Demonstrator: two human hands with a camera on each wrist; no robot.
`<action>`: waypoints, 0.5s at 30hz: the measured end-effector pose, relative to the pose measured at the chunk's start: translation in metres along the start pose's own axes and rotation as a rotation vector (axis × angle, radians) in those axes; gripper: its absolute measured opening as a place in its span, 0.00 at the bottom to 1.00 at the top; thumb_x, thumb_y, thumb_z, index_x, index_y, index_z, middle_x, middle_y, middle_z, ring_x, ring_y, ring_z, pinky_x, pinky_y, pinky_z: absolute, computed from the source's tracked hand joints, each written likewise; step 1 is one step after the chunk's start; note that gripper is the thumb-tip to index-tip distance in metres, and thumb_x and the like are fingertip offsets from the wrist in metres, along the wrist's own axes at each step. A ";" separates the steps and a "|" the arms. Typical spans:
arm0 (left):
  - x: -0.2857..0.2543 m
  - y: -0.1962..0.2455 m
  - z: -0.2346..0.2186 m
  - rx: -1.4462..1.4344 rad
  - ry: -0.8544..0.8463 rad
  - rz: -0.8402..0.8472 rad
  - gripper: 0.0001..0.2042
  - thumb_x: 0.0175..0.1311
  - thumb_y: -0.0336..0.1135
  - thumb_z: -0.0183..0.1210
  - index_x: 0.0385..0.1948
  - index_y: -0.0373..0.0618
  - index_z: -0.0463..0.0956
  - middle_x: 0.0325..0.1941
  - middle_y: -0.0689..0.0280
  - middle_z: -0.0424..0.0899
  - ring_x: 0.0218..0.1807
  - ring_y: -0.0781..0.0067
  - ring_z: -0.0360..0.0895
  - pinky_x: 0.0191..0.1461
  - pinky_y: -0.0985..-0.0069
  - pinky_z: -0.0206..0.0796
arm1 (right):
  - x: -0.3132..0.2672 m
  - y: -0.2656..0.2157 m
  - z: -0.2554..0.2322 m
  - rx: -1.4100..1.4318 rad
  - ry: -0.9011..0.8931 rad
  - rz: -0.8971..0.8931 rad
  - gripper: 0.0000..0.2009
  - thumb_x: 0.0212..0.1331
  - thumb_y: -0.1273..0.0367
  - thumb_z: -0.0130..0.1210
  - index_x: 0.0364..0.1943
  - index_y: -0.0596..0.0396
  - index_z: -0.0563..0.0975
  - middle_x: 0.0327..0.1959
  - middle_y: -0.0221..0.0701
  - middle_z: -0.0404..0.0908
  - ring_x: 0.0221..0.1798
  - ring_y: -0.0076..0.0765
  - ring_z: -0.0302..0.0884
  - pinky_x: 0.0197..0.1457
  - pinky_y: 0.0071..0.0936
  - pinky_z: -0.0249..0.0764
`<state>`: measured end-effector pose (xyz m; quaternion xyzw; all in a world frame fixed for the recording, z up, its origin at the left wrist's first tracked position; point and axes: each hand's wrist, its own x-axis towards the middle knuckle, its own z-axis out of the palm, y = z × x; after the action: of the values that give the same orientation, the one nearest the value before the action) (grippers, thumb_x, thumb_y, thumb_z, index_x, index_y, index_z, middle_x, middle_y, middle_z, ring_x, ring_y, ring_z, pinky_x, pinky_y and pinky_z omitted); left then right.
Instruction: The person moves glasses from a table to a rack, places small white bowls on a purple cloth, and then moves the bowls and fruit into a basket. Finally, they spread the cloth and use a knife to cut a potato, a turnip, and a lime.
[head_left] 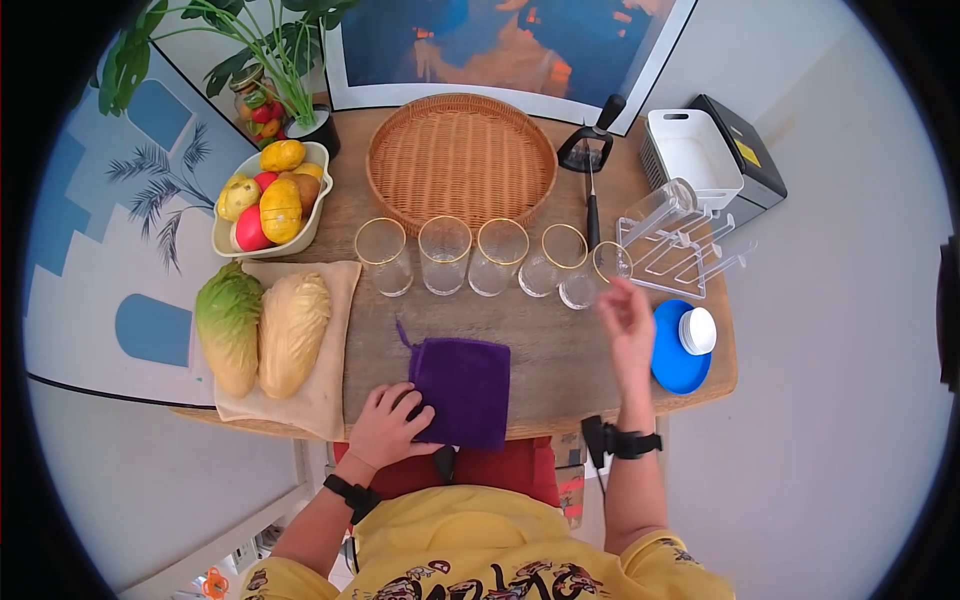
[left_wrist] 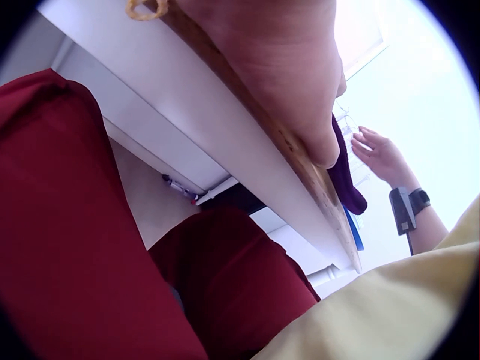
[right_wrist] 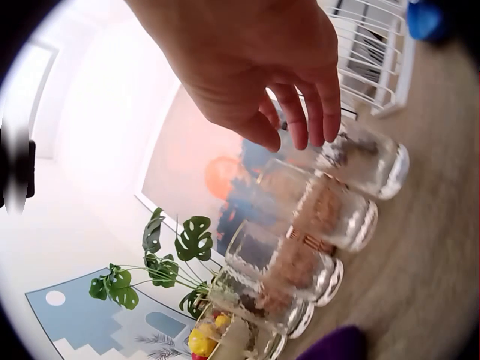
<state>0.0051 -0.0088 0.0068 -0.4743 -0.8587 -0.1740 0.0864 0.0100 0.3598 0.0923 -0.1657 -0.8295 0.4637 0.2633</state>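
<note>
A purple drawstring pouch [head_left: 468, 390] lies flat near the table's front edge. On its lower left corner rests my left hand [head_left: 390, 422], fingers spread over the fabric. My right hand [head_left: 628, 322] is raised beside the rightmost gold-rimmed glass [head_left: 590, 280], its fingers loosely bent with nothing between them. In the right wrist view, those fingertips [right_wrist: 330, 135] overlap the nearest glass [right_wrist: 371, 161]. Several matching glasses, such as the leftmost one [head_left: 386, 262], stand upright in a row behind the pouch.
Behind the glasses are a round wicker tray [head_left: 460, 150] and a black-handled knife [head_left: 592, 205]. At right stand a white rack [head_left: 680, 265] holding a glass and a blue plate [head_left: 672, 372] with white dishes. Left are a fruit bowl [head_left: 300, 240] and cabbages [head_left: 228, 330] on a cloth.
</note>
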 end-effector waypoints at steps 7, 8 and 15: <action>-0.001 0.000 0.000 -0.011 0.005 -0.006 0.25 0.51 0.62 0.67 0.43 0.54 0.79 0.50 0.63 0.76 0.62 0.58 0.71 0.64 0.53 0.63 | -0.015 0.007 0.036 0.211 0.265 0.000 0.27 0.61 0.82 0.60 0.63 0.57 0.63 0.42 0.30 0.72 0.42 0.24 0.74 0.44 0.21 0.74; -0.001 0.000 0.000 -0.010 0.001 -0.009 0.25 0.51 0.62 0.67 0.44 0.54 0.79 0.51 0.63 0.76 0.62 0.58 0.71 0.64 0.53 0.63 | -0.012 0.004 0.033 0.232 0.274 0.029 0.28 0.60 0.82 0.60 0.63 0.56 0.63 0.43 0.30 0.72 0.42 0.24 0.74 0.45 0.21 0.74; -0.003 -0.001 0.002 -0.032 0.006 -0.008 0.26 0.50 0.62 0.67 0.43 0.54 0.79 0.51 0.63 0.76 0.63 0.57 0.71 0.65 0.53 0.63 | -0.009 0.036 0.023 0.128 0.301 0.235 0.39 0.50 0.80 0.67 0.68 0.54 0.62 0.58 0.36 0.70 0.58 0.35 0.72 0.64 0.34 0.70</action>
<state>0.0056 -0.0106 0.0035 -0.4718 -0.8572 -0.1898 0.0808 0.0044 0.3580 0.0487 -0.3117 -0.7245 0.5132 0.3385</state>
